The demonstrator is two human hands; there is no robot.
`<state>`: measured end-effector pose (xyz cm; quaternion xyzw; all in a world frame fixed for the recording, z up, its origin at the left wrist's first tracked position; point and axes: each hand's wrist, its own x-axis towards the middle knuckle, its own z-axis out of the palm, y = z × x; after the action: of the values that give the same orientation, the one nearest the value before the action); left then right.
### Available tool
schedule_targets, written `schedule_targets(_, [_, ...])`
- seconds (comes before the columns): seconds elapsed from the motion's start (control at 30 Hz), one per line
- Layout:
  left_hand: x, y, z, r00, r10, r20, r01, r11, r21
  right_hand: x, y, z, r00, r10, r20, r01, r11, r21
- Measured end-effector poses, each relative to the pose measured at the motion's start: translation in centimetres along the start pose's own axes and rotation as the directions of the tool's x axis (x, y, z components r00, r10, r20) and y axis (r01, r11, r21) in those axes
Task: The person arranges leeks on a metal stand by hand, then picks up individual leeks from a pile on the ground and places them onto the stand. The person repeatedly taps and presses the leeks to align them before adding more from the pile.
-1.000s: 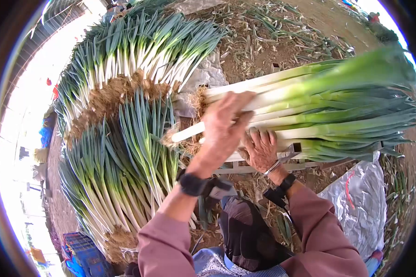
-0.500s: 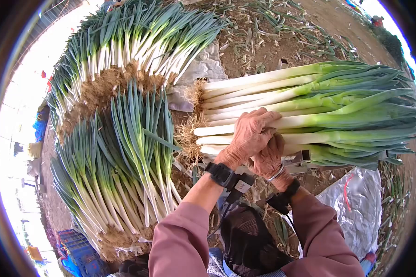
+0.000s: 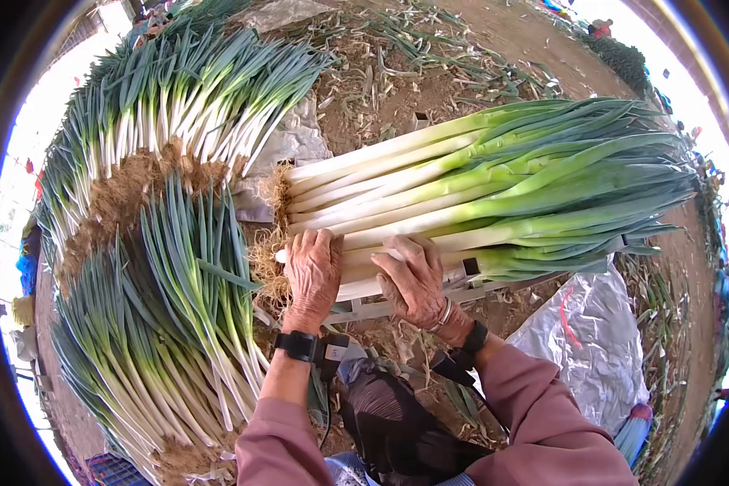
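1. The stack of leeks lies sideways from the centre out to 2 o'clock, white stems toward 9 and green leaves toward 3.
2. Shaggy roots fringe the stack's end at 9 o'clock, just beside the left hand.
3. The left hand, at 8 o'clock from the centre, lays its fingers side by side over the white stems; its thumb is hard to make out, so I cannot tell whether it grips one.
4. The right hand, at 4 o'clock from the centre, bends its fingers over the near stems, with the thumb set apart; I cannot tell whether it closes on any.
5. A metal rail shows below the stack, at 5 o'clock.
6. More leeks stand in two rows: the far row at 10 o'clock, the near row between 8 and 9.
7. A grey sheet lies at 11 o'clock.
8. A silvery sheet with a red string spreads at 4 o'clock.
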<state>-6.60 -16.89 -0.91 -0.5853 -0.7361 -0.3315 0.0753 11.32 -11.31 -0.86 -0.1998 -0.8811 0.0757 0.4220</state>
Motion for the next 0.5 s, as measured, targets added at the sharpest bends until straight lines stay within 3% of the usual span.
schedule_targets(0.07, [0.1,-0.2,0.1,0.999,0.004,0.041,-0.004,1.0,0.005,1.3,0.1,-0.8,1.0,-0.002,-0.004,0.002,0.999,-0.034])
schedule_targets(0.17, [0.2,-0.5,0.3,0.999,0.047,0.015,-0.047,0.998,-0.036,3.5,1.5,-0.9,0.996,0.085,-0.028,-0.089,0.919,-0.384])
schedule_targets(0.2, [0.2,-0.6,0.3,0.999,0.044,0.022,-0.043,0.998,-0.039,3.6,1.6,-0.9,0.996,0.087,-0.026,-0.091,0.917,-0.389])
schedule_targets(0.27, [0.1,-0.4,0.3,0.999,0.04,0.029,-0.039,0.998,-0.046,3.6,1.7,-0.9,0.962,0.246,0.118,-0.173,0.884,-0.435])
schedule_targets(0.33, [0.2,-0.3,-0.1,0.996,0.009,0.086,-0.004,0.999,-0.053,3.7,1.9,-0.7,0.983,0.18,0.044,-0.147,0.899,-0.412])
schedule_targets(0.5, [-0.1,-0.4,0.3,0.999,0.048,0.014,-0.049,0.997,0.054,4.1,1.6,-0.7,0.96,0.277,-0.022,-0.262,0.876,-0.404])
